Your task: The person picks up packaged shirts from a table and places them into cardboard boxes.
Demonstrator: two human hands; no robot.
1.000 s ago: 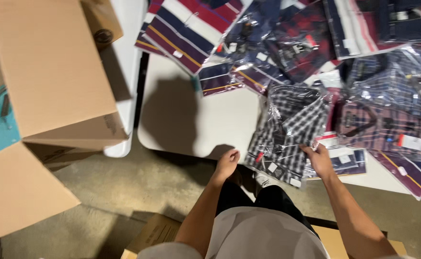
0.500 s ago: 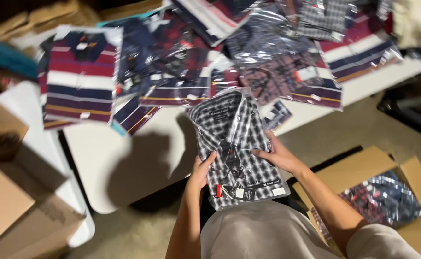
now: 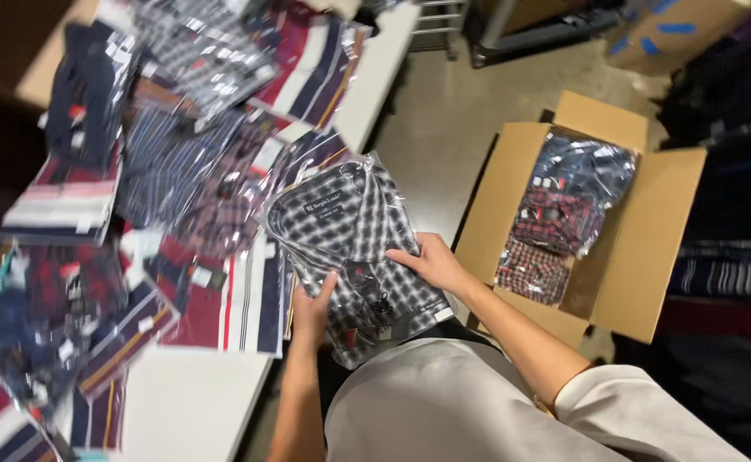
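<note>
Both my hands hold a folded black-and-white plaid shirt in a clear plastic bag (image 3: pixel 345 231), lifted off the table's edge in front of my body. My left hand (image 3: pixel 310 310) grips its lower left side. My right hand (image 3: pixel 431 261) grips its right side, fingers spread on top. To the right, on the floor, stands an open cardboard box (image 3: pixel 649 248) with bagged plaid shirts (image 3: pixel 564 210) inside, dark blue on top and red below.
A white table (image 3: pixel 192 411) on the left is covered with several bagged striped and plaid shirts (image 3: pixel 179 154). Bare concrete floor (image 3: pixel 452 111) lies between table and box. Dark clothing piles (image 3: pixel 735 214) sit at the far right. More cardboard boxes stand at the top.
The view has swung to the right, bringing the open box fully into sight. Both hands have carried the plaid shirt off the table pile toward my body and the box side.
</note>
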